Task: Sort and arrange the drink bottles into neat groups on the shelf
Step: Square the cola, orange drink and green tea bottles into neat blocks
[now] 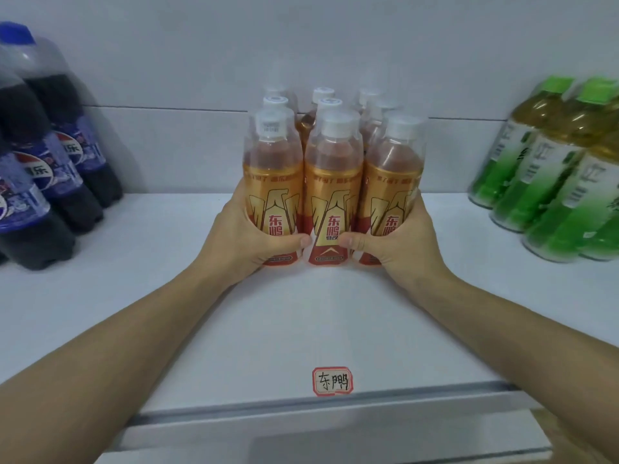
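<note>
Several gold-and-red energy drink bottles (333,182) with white caps stand in tight rows at the middle of the white shelf (167,296). My left hand (249,236) wraps round the front left bottle (273,169), thumb across its label. My right hand (392,244) wraps round the front right bottle (393,172), thumb reaching toward the middle one. Both hands squeeze the front row together from its two sides. The rear bottles are mostly hidden behind the front row.
Dark cola bottles (47,169) with blue labels stand in a row at the left. Green tea bottles (549,182) stand grouped at the right. A red-bordered handwritten label (332,381) is stuck near the shelf's front edge. A white wall closes the back.
</note>
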### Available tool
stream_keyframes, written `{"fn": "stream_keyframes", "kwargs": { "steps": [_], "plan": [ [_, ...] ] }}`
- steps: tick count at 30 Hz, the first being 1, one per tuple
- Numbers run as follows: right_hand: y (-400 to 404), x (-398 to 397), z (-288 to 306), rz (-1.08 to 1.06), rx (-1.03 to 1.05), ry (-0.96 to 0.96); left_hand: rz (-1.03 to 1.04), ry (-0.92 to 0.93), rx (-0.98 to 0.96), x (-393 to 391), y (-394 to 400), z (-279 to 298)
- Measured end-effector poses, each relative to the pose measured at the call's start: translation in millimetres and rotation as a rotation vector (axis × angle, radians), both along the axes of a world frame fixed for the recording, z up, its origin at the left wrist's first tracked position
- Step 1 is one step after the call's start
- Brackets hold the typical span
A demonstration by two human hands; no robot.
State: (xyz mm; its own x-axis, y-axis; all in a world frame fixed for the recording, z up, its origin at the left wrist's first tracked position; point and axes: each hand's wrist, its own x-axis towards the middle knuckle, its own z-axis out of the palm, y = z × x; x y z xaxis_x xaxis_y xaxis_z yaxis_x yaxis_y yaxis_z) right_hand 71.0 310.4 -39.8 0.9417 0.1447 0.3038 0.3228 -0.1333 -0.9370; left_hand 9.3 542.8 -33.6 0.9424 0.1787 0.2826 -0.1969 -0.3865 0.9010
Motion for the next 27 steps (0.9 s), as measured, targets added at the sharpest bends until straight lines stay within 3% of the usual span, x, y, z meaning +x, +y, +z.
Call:
{"fn": "stream_keyframes", "kwargs": {
  "steps": [7, 9, 12, 14, 18, 22, 25, 27],
  "plan": [
    [-2.2, -7.6, 8.0, 0.002, -0.04, -0.004, -0.022, 0.069, 0.147, -16.1, 1.0, 12.5],
    [-12.4, -12.6, 12.4, 0.045, -0.107, 0.068, -0.035, 0.251, 0.428, -31.8, 1.9, 21.9],
    [-44.9, -18.7, 17.7, 0.114, -0.356, 0.115, 0.137, 0.647, 0.949, -61.8, 3.9, 35.2],
    [-71.1, -23.7, 22.4, 0.148, -0.578, 0.066, 0.168, 0.711, 1.091, -84.5, -7.5, 42.0],
    [-123.3, -24.5, 32.0, 0.113, -0.93, -0.21, -0.072, 0.455, 1.113, -100.4, -81.5, 63.5],
    [-176.1, -17.7, 39.6, 0.005, -1.12, -0.485, -0.163, 0.096, 1.099, -61.5, -176.3, 72.0],
    [-222.2, -9.8, 47.4, -0.064, -1.24, -0.644, -0.146, -0.016, 1.136, -18.6, -230.6, 65.9],
    [-258.5, -1.4, 52.1, -0.074, -1.216, -0.723, -0.117, -0.03, 1.134, 3.8, -262.7, 60.9]
  ]
}}
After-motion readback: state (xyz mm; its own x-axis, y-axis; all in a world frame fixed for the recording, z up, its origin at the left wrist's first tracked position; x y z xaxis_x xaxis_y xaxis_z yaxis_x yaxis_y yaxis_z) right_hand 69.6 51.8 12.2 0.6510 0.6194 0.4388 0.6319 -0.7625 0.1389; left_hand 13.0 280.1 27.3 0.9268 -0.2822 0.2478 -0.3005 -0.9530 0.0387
